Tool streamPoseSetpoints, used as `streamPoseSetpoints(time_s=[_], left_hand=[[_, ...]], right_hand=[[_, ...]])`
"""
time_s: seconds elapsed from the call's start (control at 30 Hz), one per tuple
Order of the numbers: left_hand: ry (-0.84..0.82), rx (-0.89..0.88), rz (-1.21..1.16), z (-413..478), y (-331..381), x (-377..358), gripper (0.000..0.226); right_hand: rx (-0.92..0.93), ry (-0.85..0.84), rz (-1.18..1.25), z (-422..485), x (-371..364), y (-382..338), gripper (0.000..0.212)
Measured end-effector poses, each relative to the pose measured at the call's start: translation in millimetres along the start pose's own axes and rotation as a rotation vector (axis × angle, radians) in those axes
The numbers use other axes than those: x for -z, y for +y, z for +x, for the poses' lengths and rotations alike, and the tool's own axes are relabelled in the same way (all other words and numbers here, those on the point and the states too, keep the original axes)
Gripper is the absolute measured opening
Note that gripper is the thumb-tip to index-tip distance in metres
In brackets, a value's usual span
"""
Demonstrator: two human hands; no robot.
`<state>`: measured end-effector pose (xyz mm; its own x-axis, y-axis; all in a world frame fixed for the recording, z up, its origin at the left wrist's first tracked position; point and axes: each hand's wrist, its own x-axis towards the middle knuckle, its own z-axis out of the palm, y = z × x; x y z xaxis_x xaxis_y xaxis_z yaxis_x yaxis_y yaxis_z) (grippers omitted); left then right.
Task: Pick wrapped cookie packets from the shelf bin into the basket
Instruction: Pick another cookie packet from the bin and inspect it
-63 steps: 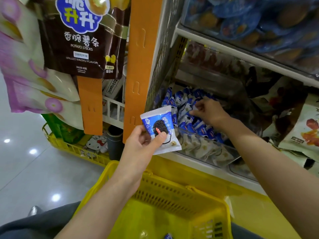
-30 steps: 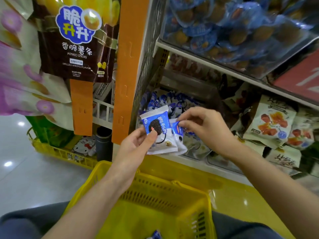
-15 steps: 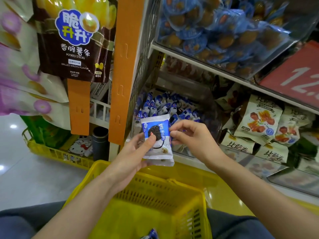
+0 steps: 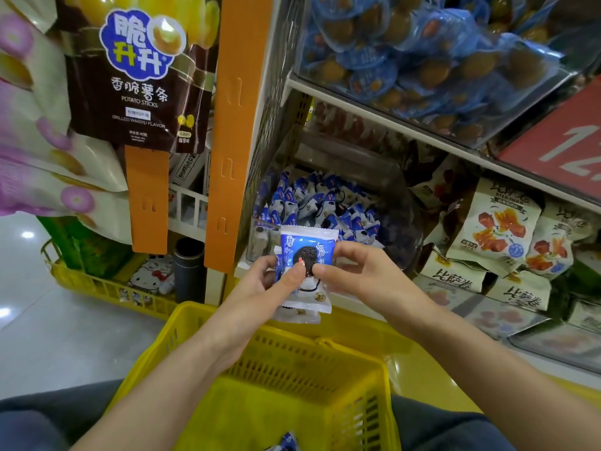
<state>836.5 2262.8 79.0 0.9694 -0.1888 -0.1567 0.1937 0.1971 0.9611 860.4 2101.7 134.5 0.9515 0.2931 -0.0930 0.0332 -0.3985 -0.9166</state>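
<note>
Two blue-and-white wrapped cookie packets are stacked together above the yellow basket. My left hand holds the stack with its thumb across the front. On the stack's right edge, my right hand pinches the packets. Behind them, the clear shelf bin holds several more of the same packets. One packet lies at the bottom of the basket.
An orange shelf post stands left of the bin. Hanging snack bags fill the upper left. Beige snack packs lie right of the bin, and blue wrapped snacks sit on the shelf above. Another yellow basket sits on the floor at the left.
My right hand took a second packet out of the bin and brought it against the one in my left hand. Both hands now hold the stack over the basket.
</note>
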Motion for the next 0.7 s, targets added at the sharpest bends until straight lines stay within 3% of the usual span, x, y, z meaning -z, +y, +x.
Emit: streamPoseSetpoints(time_s=[0.07, 0.17, 0.23, 0.33, 0.43, 0.53, 0.7], left_hand=[[-0.008, -0.017, -0.013, 3.3, -0.8, 1.7, 0.056], [0.025, -0.054, -0.038, 8.7, -3.1, 3.4, 0.016], [0.070, -0.071, -0.059, 12.8, -4.1, 5.1, 0.016], [0.117, -0.086, -0.075, 17.1, -3.9, 7.3, 0.020], [0.159, -0.100, -0.094, 21.4, -3.5, 9.3, 0.018], [0.193, -0.109, -0.102, 23.2, -1.4, 11.8, 0.028], [0.204, -0.112, -0.137, 25.2, 4.4, 17.9, 0.033]], right_hand=[[0.038, 0.023, 0.023, 2.6, 3.4, -1.3, 0.011], [0.063, 0.092, 0.106, 14.1, 12.3, -5.8, 0.014], [0.094, 0.218, 0.132, 29.6, 19.6, -7.8, 0.010], [0.201, 0.484, -0.104, 66.3, 28.5, -3.5, 0.010], [0.153, 0.630, -0.323, 106.5, 29.7, 8.8, 0.019], [0.130, 0.566, -0.437, 136.5, 26.3, 22.9, 0.023], [-0.068, 0.356, -0.690, 157.6, 31.0, 29.9, 0.024]])
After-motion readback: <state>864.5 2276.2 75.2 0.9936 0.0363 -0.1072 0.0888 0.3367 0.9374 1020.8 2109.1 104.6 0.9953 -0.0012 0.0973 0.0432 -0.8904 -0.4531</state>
